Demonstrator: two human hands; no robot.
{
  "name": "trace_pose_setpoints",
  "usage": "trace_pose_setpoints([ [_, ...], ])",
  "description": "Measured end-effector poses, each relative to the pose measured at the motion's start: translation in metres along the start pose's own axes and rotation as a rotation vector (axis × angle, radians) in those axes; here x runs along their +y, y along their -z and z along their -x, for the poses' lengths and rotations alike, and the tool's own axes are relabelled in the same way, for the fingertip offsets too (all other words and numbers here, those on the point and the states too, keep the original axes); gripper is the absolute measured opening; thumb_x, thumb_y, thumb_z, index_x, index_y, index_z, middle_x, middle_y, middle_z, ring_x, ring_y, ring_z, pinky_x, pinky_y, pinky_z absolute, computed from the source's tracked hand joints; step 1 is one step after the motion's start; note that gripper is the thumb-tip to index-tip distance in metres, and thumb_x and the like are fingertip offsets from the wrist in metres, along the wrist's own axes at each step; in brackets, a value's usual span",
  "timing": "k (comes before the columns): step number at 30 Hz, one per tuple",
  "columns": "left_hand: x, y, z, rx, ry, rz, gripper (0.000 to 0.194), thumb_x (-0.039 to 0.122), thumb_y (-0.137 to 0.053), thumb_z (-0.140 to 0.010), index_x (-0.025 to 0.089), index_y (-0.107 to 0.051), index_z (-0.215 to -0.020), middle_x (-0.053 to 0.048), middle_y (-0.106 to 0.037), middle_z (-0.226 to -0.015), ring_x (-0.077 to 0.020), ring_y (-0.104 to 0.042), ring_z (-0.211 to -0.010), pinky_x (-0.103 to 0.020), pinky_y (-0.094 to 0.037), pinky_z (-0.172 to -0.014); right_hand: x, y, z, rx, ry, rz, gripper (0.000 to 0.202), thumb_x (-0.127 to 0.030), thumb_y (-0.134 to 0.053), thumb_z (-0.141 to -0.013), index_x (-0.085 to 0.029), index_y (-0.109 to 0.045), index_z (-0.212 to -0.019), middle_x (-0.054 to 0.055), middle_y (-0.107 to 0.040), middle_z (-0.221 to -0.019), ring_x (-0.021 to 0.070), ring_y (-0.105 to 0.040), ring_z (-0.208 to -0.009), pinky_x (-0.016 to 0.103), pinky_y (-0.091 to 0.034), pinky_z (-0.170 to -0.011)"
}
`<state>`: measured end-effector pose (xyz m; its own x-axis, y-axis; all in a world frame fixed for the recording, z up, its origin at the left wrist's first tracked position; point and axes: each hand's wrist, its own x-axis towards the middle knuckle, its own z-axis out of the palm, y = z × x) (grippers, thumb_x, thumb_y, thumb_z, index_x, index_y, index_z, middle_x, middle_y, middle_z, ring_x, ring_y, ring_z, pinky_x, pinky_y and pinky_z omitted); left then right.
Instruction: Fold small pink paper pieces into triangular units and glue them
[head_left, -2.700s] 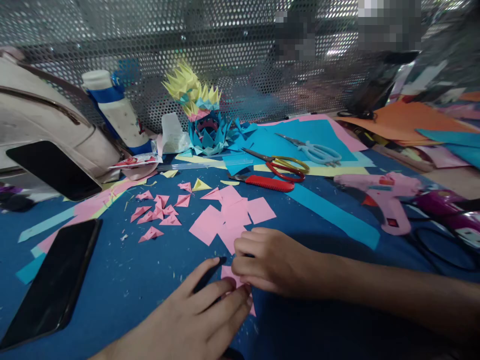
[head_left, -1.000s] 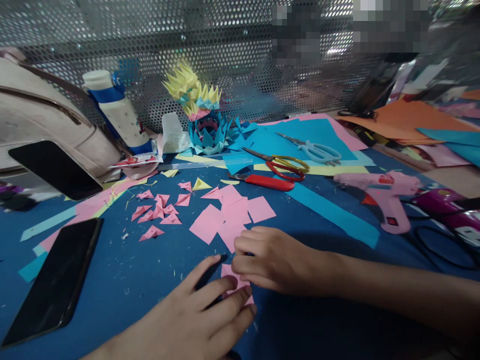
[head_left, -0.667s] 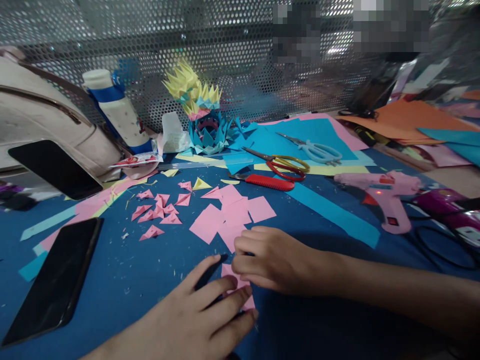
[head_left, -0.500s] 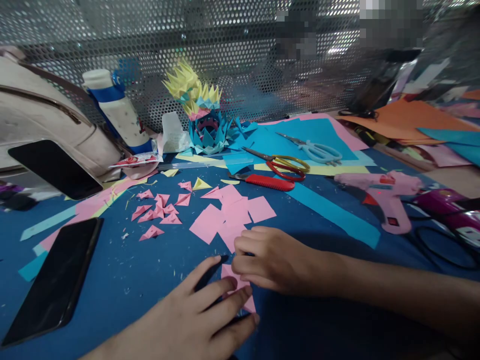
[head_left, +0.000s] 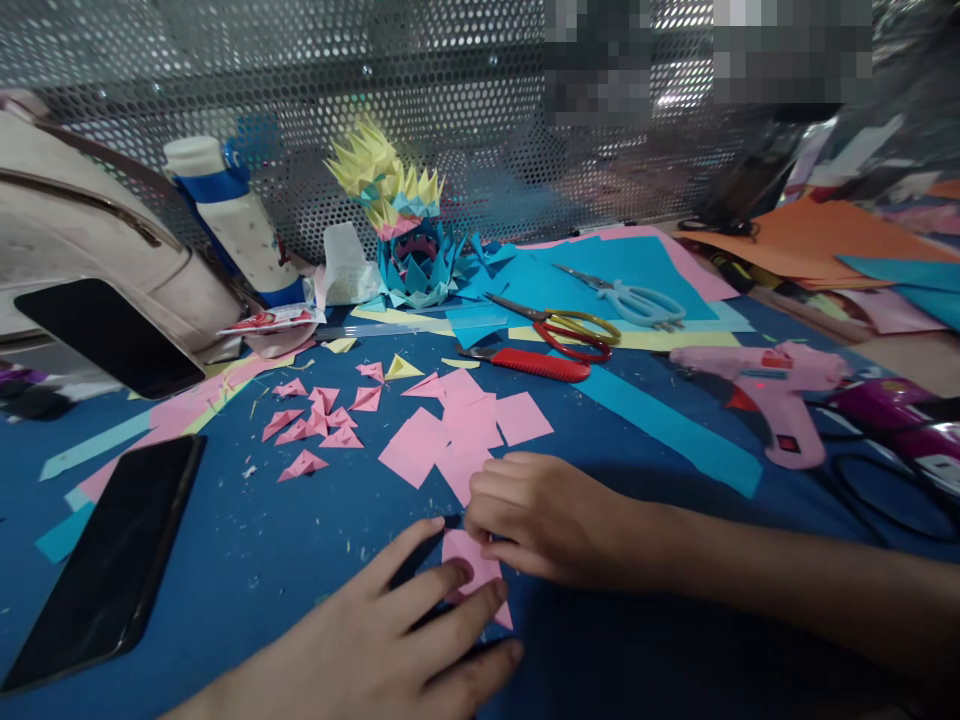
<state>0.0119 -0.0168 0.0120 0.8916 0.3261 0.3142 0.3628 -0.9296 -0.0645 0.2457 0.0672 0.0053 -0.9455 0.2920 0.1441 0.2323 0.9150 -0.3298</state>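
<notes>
A small piece of pink paper (head_left: 470, 556) lies on the blue table below my two hands. My left hand (head_left: 397, 630) rests over it with its fingers spread, the fingertips on or just above its surface. Curled fingers of my right hand (head_left: 540, 515) press together at the paper's upper right edge; their tips are partly hidden. Just beyond lie several loose pink paper squares (head_left: 415, 448), overlapping one another. To their left is a scattered group of small folded pink triangles (head_left: 302, 465).
Scissors with red and yellow handles (head_left: 574, 335), light blue scissors (head_left: 641, 305) and a red-handled cutter (head_left: 540, 365) lie ahead. A pink glue gun (head_left: 765, 380) is at right, a phone (head_left: 105, 560) at left. Behind stand a folded-paper model (head_left: 412, 250) and a bottle (head_left: 244, 235).
My left hand's fingers have spread and shifted slightly, leaving more of the pink paper visible. My right hand stays nearly in place.
</notes>
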Motion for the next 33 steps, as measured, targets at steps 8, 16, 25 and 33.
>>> trace_pose_setpoints([
  [8, 0.001, -0.001, 0.001, -0.006, 0.008, -0.003, 0.028, 0.038, -0.054, -0.106, 0.028, -0.066, -0.130, 0.001, -0.068, -0.128, -0.0194, -0.061, -0.111, -0.051, -0.008, -0.126, 0.002, 0.009, -0.002, 0.001, -0.127, -0.310, 0.008, -0.016, -0.057, -0.097, -0.017, -0.063, -0.093, 0.002, -0.064, -0.088, 0.0161, -0.056, -0.083, 0.027, -0.041, -0.075],
  [16, 0.000, -0.002, 0.003, -0.008, 0.009, 0.004, 0.029, 0.037, -0.051, -0.108, 0.028, -0.065, -0.131, 0.000, -0.067, -0.130, -0.0197, -0.060, -0.114, -0.050, -0.013, -0.126, 0.008, 0.015, 0.003, 0.030, -0.023, -0.382, 0.017, -0.023, -0.050, -0.103, -0.017, -0.067, -0.104, 0.004, -0.064, -0.089, 0.0153, -0.058, -0.081, 0.026, -0.040, -0.071],
  [25, -0.001, -0.004, 0.004, -0.014, 0.018, 0.021, 0.027, 0.037, -0.055, -0.107, 0.030, -0.066, -0.131, 0.003, -0.068, -0.128, -0.0183, -0.058, -0.115, -0.051, -0.001, -0.127, 0.023, 0.026, 0.012, -0.064, 0.217, -0.331, 0.038, -0.036, -0.040, -0.109, -0.022, -0.075, -0.109, 0.001, -0.057, -0.066, 0.0155, -0.049, -0.062, 0.030, -0.036, -0.066],
  [33, -0.002, -0.004, 0.005, -0.030, 0.007, 0.020, 0.028, 0.035, -0.054, -0.107, 0.031, -0.064, -0.133, 0.003, -0.066, -0.129, -0.0178, -0.058, -0.116, -0.052, -0.002, -0.127, 0.027, 0.025, 0.011, -0.035, 0.247, -0.257, 0.033, -0.033, -0.043, -0.108, -0.023, -0.074, -0.111, 0.000, -0.056, -0.065, 0.0162, -0.047, -0.063, 0.031, -0.034, -0.065],
])
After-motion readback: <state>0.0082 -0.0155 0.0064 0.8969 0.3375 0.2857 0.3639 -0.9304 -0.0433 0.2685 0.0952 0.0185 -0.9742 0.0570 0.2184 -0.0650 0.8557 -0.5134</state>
